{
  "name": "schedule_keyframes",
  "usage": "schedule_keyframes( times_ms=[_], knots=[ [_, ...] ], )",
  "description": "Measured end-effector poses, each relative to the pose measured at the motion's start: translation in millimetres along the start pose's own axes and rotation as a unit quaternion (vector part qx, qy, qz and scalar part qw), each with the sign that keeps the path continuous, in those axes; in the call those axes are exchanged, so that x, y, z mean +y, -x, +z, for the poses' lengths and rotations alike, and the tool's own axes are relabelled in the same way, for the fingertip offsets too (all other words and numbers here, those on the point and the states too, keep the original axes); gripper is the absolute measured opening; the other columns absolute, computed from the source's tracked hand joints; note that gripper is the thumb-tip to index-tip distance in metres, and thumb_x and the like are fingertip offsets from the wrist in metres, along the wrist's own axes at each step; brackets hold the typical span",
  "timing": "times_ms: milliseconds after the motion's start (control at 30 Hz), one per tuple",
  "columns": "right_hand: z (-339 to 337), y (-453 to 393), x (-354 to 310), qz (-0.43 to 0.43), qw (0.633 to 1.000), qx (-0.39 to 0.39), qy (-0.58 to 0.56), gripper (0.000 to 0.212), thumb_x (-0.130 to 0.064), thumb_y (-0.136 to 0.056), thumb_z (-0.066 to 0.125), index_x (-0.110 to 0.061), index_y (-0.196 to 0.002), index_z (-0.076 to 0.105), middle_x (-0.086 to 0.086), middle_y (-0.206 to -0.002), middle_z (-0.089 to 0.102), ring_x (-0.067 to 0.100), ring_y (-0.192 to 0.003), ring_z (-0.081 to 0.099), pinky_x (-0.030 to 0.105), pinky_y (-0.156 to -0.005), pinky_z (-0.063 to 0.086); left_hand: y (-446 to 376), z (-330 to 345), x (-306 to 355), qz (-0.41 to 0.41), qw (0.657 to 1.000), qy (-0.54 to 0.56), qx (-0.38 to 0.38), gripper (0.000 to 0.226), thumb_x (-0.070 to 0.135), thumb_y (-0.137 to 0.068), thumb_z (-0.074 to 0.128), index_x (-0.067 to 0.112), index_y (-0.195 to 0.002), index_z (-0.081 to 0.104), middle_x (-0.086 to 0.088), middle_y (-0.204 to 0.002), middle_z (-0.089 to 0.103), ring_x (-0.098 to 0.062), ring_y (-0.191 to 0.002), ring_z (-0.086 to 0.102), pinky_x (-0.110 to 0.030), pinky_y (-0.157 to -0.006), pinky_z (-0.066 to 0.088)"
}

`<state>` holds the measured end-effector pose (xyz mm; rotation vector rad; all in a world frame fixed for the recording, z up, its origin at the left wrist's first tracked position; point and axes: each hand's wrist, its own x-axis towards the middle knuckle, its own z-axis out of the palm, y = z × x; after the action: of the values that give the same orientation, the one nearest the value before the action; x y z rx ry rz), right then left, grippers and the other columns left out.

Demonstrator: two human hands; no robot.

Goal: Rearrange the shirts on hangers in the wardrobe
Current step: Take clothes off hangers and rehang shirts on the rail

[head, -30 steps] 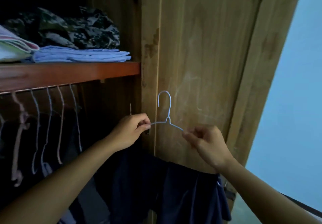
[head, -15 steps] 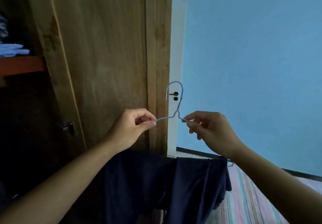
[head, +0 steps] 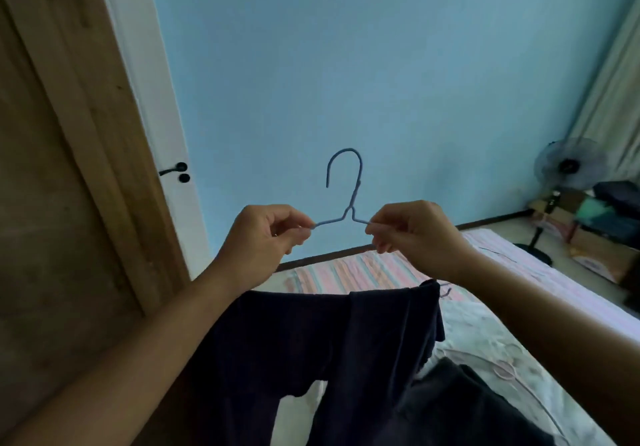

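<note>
Head camera is showing a thin blue wire hanger [head: 348,199] being held up in front of the pale blue wall [head: 381,64], hook upright with its open end curving down to the left, and a dark navy shirt [head: 311,352] is hanging from it below the wrists, draping down toward the bed with the striped cover [head: 349,272]. The left hand [head: 261,241] is pinching the left shoulder wire between thumb and fingertips, and the right hand [head: 414,234] is pinching the right shoulder wire the same way, each just beside the twisted neck, so both hands are grasping the hanger and neither is grasping the cloth. The wooden wardrobe door [head: 65,175] is standing at the left edge, well apart from the hook, and a standing fan [head: 568,168] is sitting in the far right corner. The hanger is looking light and springy, likely bending if squeezed hard, and its coated wire is probably letting soft fabric slip toward one end if it is tilting. The shirt is looking limp and light, swinging easily. A steadier hold is probably at the neck just under the hook, one hand keeping it level while the other is guiding the hook; whether the shirt is sitting evenly on the far shoulders I cannot tell, since the arms are hiding them
</note>
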<state>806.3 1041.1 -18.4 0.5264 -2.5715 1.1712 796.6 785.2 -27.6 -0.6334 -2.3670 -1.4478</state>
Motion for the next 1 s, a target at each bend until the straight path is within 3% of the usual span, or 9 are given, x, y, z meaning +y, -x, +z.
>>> schedule_keyframes(
  times_ms=[200,333,667,867,1000],
  knots=[
    [-19.8,63.5,14.5,0.082,0.993,0.027,0.083,0.015,-0.013,-0.096,0.062,-0.017,-0.084,0.071,-0.003,-0.069,0.071,0.009,-0.068,0.070,0.030,-0.076,0.057,-2.2,54.0,-0.6,0.040,0.994,0.024,-0.096,0.023,0.011,-0.086,0.073,0.034,-0.080,0.073,0.014,-0.069,0.072,-0.005,-0.065,0.067,-0.013,-0.062,0.050],
    [-25.5,103.8,19.5,0.130,0.985,0.055,0.098,0.013,-0.011,-0.095,0.062,-0.011,-0.086,0.071,0.001,-0.071,0.072,0.013,-0.068,0.071,0.039,-0.078,0.059,-0.2,82.9,-1.8,0.053,0.985,0.057,-0.151,0.022,0.009,-0.085,0.074,0.031,-0.080,0.074,0.009,-0.069,0.073,-0.001,-0.058,0.063,-0.009,-0.060,0.047],
    [-38.7,176.4,58.9,0.234,0.959,0.076,0.143,0.017,-0.009,-0.097,0.058,-0.015,-0.085,0.069,-0.001,-0.069,0.070,0.010,-0.062,0.066,0.028,-0.068,0.057,2.1,181.0,-12.3,0.082,0.955,0.126,-0.257,0.028,-0.001,-0.081,0.076,0.027,-0.080,0.074,0.018,-0.065,0.070,0.003,-0.055,0.059,-0.010,-0.058,0.047],
    [-46.2,194.4,137.2,0.303,0.943,0.064,0.122,0.018,-0.010,-0.099,0.056,-0.011,-0.088,0.069,0.001,-0.072,0.069,0.016,-0.067,0.065,0.030,-0.070,0.055,-6.0,267.7,-44.3,0.040,0.944,0.108,-0.310,0.026,0.004,-0.083,0.076,0.030,-0.082,0.075,0.013,-0.069,0.072,0.000,-0.059,0.064,-0.012,-0.060,0.049],
    [-47.3,198.7,211.7,0.338,0.934,0.048,0.106,0.018,-0.007,-0.099,0.053,-0.006,-0.086,0.066,0.007,-0.073,0.069,0.018,-0.067,0.066,0.026,-0.070,0.052,-18.1,337.2,-73.7,-0.010,0.939,0.065,-0.337,0.013,0.008,-0.084,0.075,0.020,-0.087,0.078,0.009,-0.071,0.072,-0.003,-0.067,0.068,-0.016,-0.067,0.053]
  ],
)
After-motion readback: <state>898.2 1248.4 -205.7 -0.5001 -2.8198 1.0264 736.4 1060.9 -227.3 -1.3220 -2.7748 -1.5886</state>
